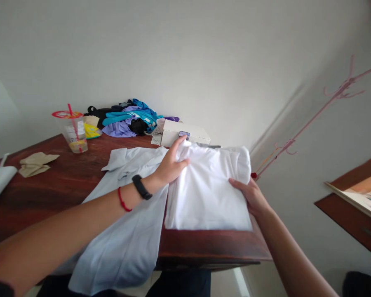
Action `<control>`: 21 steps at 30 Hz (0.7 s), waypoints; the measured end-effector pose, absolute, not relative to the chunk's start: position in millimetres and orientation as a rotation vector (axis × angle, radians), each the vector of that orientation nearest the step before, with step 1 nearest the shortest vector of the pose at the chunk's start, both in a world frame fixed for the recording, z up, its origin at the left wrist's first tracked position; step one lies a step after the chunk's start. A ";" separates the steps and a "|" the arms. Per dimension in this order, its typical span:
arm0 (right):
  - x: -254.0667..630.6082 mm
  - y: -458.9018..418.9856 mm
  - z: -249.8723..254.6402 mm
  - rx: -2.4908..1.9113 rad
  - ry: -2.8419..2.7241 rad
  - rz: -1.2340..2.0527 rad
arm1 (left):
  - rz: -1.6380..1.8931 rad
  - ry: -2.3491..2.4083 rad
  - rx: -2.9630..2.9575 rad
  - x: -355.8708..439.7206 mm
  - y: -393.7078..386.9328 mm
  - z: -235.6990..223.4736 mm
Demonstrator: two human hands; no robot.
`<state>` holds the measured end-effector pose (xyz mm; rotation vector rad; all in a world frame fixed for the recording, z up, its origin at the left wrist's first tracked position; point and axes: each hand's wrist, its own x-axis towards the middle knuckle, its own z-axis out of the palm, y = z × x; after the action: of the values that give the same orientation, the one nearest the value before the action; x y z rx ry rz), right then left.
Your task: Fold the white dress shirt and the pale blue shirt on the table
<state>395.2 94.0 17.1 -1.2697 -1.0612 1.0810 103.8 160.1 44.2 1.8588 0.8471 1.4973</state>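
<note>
Plain grey-white wall (pixel 185 62) behind; dark reddish-brown wooden table (pixel 49 189) in front of it, its near edge crossing the lower middle of the view. Principal item: one white garment (pixel 210 194), folded to a block, resting at the right end of the table, with its near side roughly parallel to the table's near edge and its left and right sides running away toward the wall. Outline close to square, so no long axis can be told with certainty; far right corner rolled and raised, direction of collar or hem not discernible. Left hand (pixel 173 161): at the far left corner of the garment, thumb and forefinger spread apart over the cloth; whether the other fingers grip cannot be told. Right hand (pixel 250 196): pinching the right side, thumb on top, remaining fingers largely hidden. Adjoining on the left: one light grey shirt (pixel 123 243), long axis running from the far side toward the near left, lower part draped over the table edge, left forearm crossing above. Beyond the garment: white box (pixel 188 132), with a phone (pixel 184 134) at its front. Toward the far left: heap of blue, lilac and black clothes (pixel 130 117), yellow packet (pixel 92 130), clear cup (pixel 76 136) with red straw, crumpled brown napkin (pixel 38 163). Right of the table: pink coat stand (pixel 315 115).
</note>
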 end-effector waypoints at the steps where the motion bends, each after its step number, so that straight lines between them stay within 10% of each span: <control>1: 409.1 112.6 30.8 -1.263 -1.088 0.983 | 1.537 0.803 1.865 117.9 180.3 54.6; 21: 478.5 278.9 -34.5 -1.920 -1.345 0.432 | 0.789 1.208 1.912 203.9 274.1 -31.3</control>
<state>478.5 278.9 -34.5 -1.9197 -1.3453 0.4324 203.9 274.1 -31.3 1.9120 1.2076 0.7890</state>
